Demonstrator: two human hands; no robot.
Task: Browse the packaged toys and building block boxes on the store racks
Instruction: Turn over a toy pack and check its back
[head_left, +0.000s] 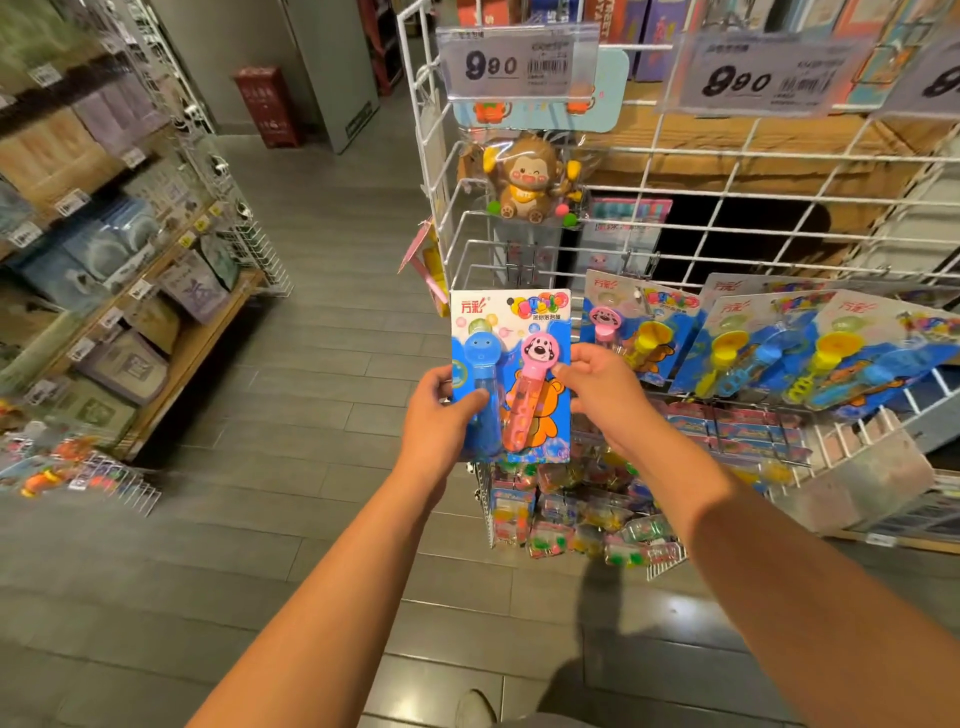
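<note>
Against the white wire rack on my right hang more carded toys under price tags, and a shelf of boxes on my left looks untouched, so I judge the browsing well short of done. Off its hook and held up before me is one bubble-wand card. My left hand pinches its left edge, thumb across the front; my right hand pinches the right edge.
</note>
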